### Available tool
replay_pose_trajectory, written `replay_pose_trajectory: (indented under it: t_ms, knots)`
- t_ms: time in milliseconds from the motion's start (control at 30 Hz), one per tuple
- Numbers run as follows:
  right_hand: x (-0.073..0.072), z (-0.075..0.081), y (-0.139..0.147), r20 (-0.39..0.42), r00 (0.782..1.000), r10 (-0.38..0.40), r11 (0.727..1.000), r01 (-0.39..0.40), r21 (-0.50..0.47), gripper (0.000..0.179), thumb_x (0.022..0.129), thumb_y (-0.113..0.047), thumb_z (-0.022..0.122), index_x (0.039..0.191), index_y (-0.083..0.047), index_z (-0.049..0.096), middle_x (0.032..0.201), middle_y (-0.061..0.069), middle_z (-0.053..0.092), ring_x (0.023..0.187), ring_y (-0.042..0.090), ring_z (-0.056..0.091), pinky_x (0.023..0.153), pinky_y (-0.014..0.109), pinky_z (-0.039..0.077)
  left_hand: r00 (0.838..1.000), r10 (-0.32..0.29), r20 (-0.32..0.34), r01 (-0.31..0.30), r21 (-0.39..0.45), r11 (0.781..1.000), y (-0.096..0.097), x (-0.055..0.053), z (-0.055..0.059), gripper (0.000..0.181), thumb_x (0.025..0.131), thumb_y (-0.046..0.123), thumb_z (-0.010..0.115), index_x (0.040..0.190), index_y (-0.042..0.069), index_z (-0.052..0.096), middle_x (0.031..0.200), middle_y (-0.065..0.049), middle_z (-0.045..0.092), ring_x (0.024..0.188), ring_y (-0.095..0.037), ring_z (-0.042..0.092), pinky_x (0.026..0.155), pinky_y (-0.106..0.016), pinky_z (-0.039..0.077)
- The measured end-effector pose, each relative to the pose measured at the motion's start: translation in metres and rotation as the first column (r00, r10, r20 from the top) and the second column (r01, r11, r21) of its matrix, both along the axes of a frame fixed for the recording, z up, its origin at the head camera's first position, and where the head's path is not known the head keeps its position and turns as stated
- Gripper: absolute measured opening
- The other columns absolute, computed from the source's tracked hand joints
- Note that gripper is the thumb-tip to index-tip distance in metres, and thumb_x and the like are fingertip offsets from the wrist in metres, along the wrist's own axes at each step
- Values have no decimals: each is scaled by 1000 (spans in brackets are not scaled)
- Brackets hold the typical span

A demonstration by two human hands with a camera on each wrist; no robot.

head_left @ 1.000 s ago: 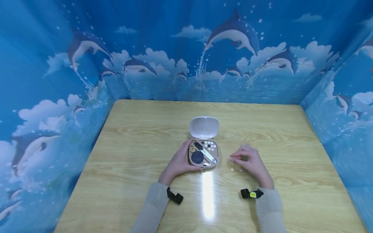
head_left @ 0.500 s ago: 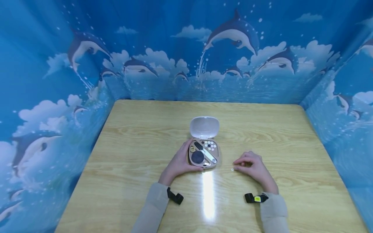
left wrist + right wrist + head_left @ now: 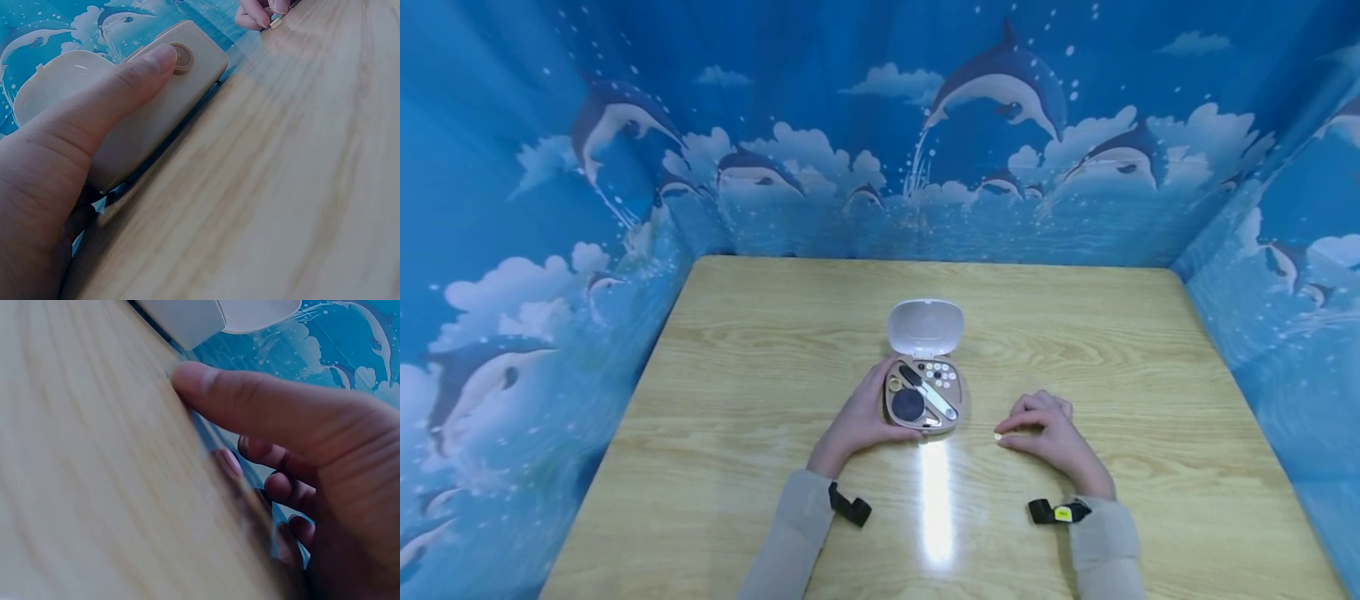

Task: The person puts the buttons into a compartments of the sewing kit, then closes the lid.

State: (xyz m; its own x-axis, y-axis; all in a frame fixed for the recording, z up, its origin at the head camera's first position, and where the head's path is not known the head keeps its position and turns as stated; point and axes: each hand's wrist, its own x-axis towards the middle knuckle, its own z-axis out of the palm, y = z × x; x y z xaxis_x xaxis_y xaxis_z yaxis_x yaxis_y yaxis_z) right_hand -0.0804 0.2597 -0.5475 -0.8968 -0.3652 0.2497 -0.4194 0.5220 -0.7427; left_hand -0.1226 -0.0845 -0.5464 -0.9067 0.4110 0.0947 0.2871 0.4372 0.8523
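A small beige sewing case (image 3: 957,421) sits on the table with its clear lid (image 3: 927,327) raised. My left hand (image 3: 862,414) grips its left side; in the left wrist view, the thumb (image 3: 134,78) presses beside a round ridged knob (image 3: 183,58) on the front. Inside are several white and dark buttons (image 3: 942,373), a black-and-white tool (image 3: 934,398) lying diagonally, a dark round disc (image 3: 908,405) and a gold ring-like piece (image 3: 895,384). To the right, my right hand (image 3: 1047,429) pinches a small white button (image 3: 997,436) low at the tabletop between thumb and index finger.
The wooden table (image 3: 760,350) reaches to a blue dolphin-print curtain (image 3: 820,150) at the back and sides. A bright light reflection (image 3: 936,500) lies on the table in front of the case. Black straps with small cameras (image 3: 852,507) sit on both wrists.
My right hand has shifted slightly right and toward me, and its fingertips have come to the white button on the table. My left hand and the case have stayed in place.
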Motion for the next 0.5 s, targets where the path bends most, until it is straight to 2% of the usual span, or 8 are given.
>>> replay_pose_trajectory:
  t_ms: [500]
  knots:
    - [0, -4, -2, -45, 999, -21, 1000, 21, -15, 21, 71, -13, 88, 84, -27, 79, 82, -14, 61, 84, 7, 43, 94, 33, 14, 1000, 3, 5, -3, -3, 1000, 0, 0, 1, 132, 52, 51, 96, 157, 37, 18, 158, 4, 32, 142, -23, 35, 114, -53, 32]
